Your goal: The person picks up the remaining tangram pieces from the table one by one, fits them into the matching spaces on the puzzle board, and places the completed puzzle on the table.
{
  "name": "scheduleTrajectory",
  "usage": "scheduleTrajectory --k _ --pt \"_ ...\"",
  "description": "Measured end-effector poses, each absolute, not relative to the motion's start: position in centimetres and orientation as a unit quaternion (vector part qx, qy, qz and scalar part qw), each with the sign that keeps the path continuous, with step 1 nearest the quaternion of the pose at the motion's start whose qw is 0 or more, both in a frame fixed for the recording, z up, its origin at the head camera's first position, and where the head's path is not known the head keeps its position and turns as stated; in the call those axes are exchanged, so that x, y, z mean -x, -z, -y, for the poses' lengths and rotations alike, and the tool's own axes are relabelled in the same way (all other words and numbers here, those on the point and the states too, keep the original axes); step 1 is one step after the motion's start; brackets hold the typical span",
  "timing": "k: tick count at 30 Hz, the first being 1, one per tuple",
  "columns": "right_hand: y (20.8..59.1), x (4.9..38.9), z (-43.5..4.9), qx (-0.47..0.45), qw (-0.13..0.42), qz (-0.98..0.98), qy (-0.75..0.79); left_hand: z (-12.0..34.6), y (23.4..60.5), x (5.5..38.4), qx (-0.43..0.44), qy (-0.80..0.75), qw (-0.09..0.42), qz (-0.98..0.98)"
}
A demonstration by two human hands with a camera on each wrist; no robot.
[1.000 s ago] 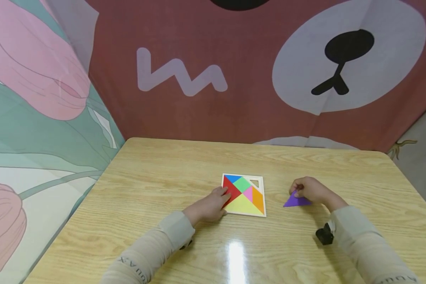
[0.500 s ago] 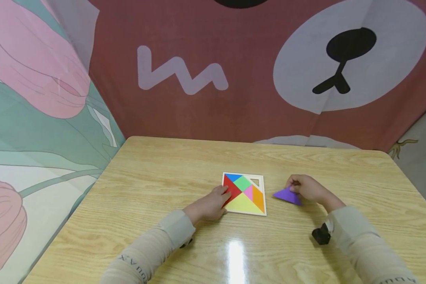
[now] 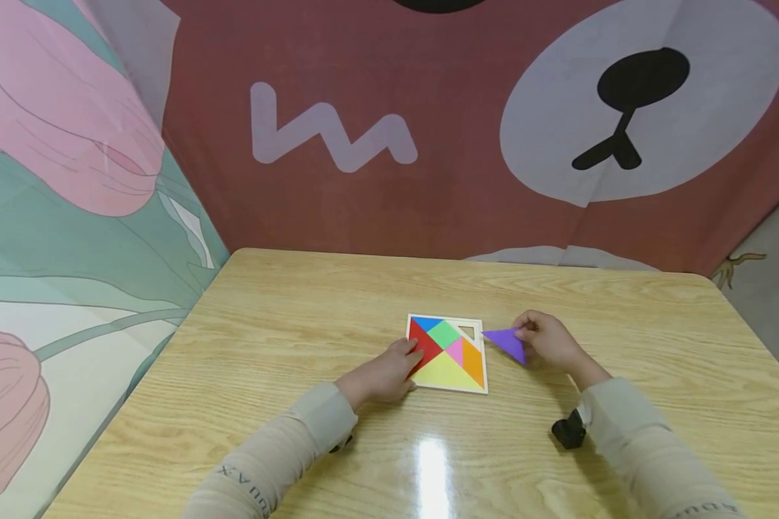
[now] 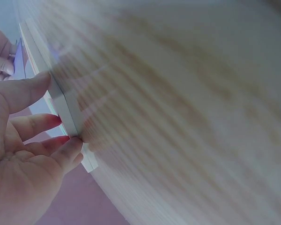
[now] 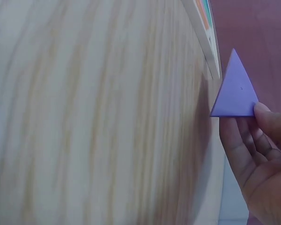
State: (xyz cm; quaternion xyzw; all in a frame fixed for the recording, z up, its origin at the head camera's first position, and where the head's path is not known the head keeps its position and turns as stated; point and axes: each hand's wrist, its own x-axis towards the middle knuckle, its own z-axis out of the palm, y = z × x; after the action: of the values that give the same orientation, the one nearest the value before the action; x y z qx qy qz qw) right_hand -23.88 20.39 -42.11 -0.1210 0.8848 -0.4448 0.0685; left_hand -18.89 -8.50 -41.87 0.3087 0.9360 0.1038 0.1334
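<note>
A square tangram board (image 3: 485,360) lies flat on the table, filled with red, blue, green, pink, orange and yellow pieces. Its upper right corner is a bare white recess with a small triangular cutout. My left hand (image 3: 388,371) grips the board's near left corner, fingertips over the red triangle (image 3: 422,339), thumb against the white edge (image 4: 69,112). Between thumb and fingers my right hand (image 3: 548,339) pinches a purple triangle (image 3: 508,343) by one side. The piece is raised above the table, one point toward the board's right edge, close to the recess.
The wooden table (image 3: 298,310) reaches back to a wall cloth (image 3: 337,216) with a bear face printed on it. A flowered cloth (image 3: 91,252) hangs at the left. A black wrist device (image 3: 569,430) sits under the right sleeve.
My right hand has carried the purple triangle leftward and slightly away from me to the board's side, turning it on the way. My left hand and the board stay put.
</note>
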Motion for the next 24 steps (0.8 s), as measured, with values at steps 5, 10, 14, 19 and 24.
scheduleTrajectory --k 5,10,14,19,24 --pt "41.9 23.9 -19.5 0.103 0.079 -0.878 0.461 8.5 41.9 18.9 -0.308 -0.101 0.134 -0.936" --pt "42.0 24.0 -19.1 0.090 0.090 -0.871 0.475 8.5 42.0 18.9 -0.308 -0.099 0.136 -0.937" --pt "42.3 24.1 -18.8 0.077 0.093 -0.870 0.479 8.5 42.0 18.9 -0.305 -0.098 0.140 -0.937" --pt "42.5 24.2 -18.4 0.069 0.085 -0.868 0.485 8.5 42.0 19.0 -0.306 -0.098 0.137 -0.937" --pt "42.5 24.4 -18.0 0.070 0.083 -0.859 0.500 8.5 42.0 18.9 -0.306 -0.102 0.136 -0.937"
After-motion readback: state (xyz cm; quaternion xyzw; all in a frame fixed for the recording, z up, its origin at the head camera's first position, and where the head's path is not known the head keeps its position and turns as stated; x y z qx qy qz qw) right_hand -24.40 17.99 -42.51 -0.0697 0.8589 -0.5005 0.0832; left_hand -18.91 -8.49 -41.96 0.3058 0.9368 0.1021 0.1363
